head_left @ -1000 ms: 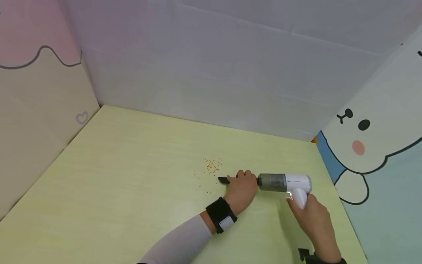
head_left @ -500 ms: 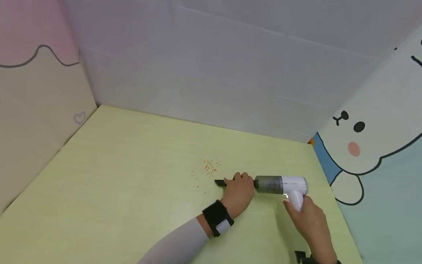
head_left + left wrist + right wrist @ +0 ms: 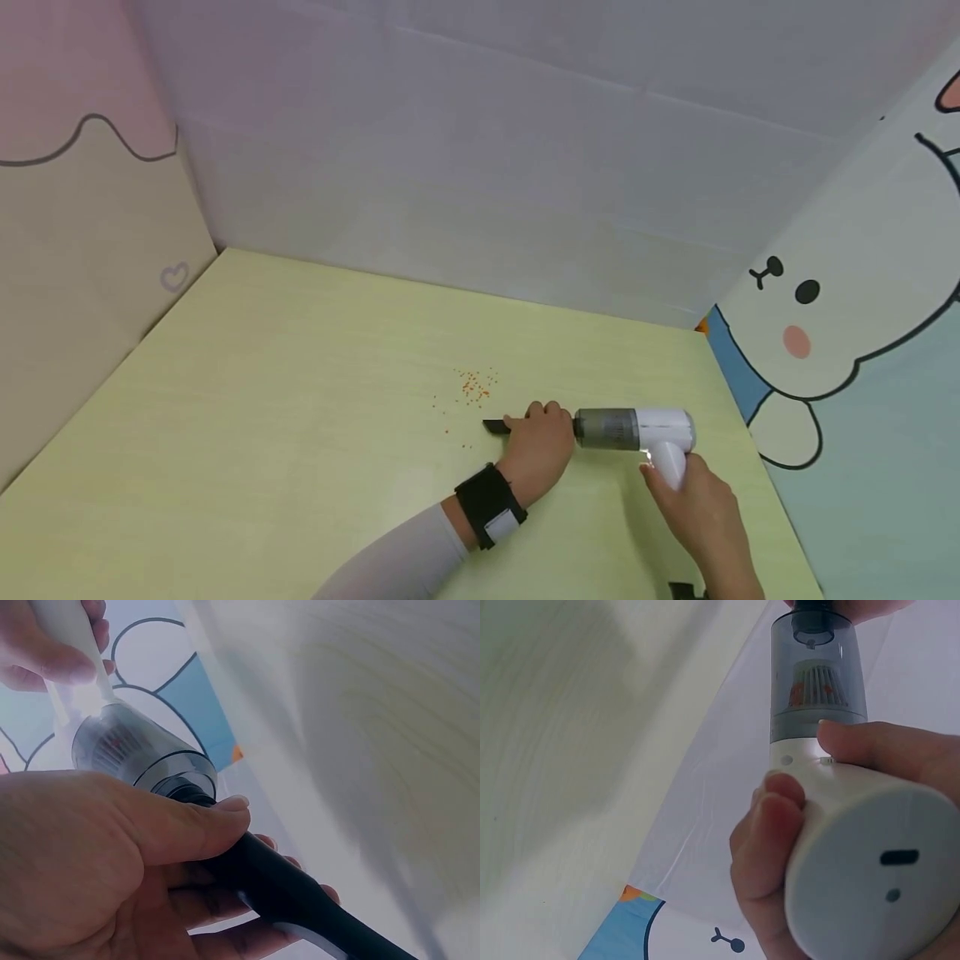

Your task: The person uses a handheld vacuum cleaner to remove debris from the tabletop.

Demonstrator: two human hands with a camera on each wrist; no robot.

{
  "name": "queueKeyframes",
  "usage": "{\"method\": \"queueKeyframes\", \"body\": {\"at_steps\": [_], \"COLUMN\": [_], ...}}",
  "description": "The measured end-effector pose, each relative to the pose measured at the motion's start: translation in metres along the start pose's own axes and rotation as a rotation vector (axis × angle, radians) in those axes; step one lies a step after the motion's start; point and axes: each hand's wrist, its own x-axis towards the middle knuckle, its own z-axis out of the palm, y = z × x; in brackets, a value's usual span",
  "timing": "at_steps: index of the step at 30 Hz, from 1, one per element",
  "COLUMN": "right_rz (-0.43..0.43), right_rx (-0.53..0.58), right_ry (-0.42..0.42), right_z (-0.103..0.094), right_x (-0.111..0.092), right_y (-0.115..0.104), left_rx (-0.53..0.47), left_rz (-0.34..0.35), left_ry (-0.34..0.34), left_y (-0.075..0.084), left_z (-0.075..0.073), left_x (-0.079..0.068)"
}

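A handheld vacuum cleaner lies level across the head view, its nozzle pointing left. My left hand grips the black nozzle, thumb on one side and fingers underneath in the left wrist view. The white handle is held by my right hand, whose thumb rests beside a small switch. Orange bits show against the filter inside the see-through dust cup. Just beyond the nozzle tip, small orange crumbs are scattered on the pale yellow table.
Behind the table stands a plain greyish wall panel. A left panel carries a small heart drawing, and a right panel shows a cartoon animal. Both side panels meet the table's edges.
The vacuum cleaner and both hands have shifted slightly toward the front of the table, so the nozzle tip sits a little farther from the crumbs. Both hands keep their hold.
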Motion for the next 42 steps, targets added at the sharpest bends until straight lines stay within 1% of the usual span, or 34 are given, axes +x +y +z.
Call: {"method": "queueKeyframes", "body": {"at_steps": [5,13,18,25,30,35,39,42], "right_rz": [0.001,-0.030,-0.033,-0.034,-0.045,-0.051,-0.062,-0.064], "right_rx": [0.002,0.012,0.002,0.015,0.018,0.022,0.025,0.027], "right_ry": [-0.004,0.015,0.015,0.011,0.018,0.014,0.024,0.038], "right_z": [0.001,0.003,0.002,0.001,0.002,0.001,0.002,0.002], "right_x": [-0.003,-0.008,-0.009,-0.011,-0.012,-0.014,-0.015,-0.014], "right_y": [-0.001,0.000,0.000,-0.001,0.000,0.000,0.001,0.000], "left_rx": [0.001,0.015,0.016,0.009,0.005,-0.027,-0.045,-0.047], "left_rz": [-0.001,0.009,0.011,0.008,0.018,0.018,0.017,0.016], "left_ry": [-0.008,0.018,0.023,0.020,-0.005,-0.048,-0.086,-0.100], "left_y": [0.000,0.000,-0.001,-0.003,-0.003,-0.002,-0.001,-0.001], "left_z": [0.000,0.001,-0.002,-0.007,-0.009,-0.011,-0.010,-0.010], "left_x": [-0.002,-0.007,-0.008,-0.010,-0.011,-0.011,-0.010,-0.008]}}
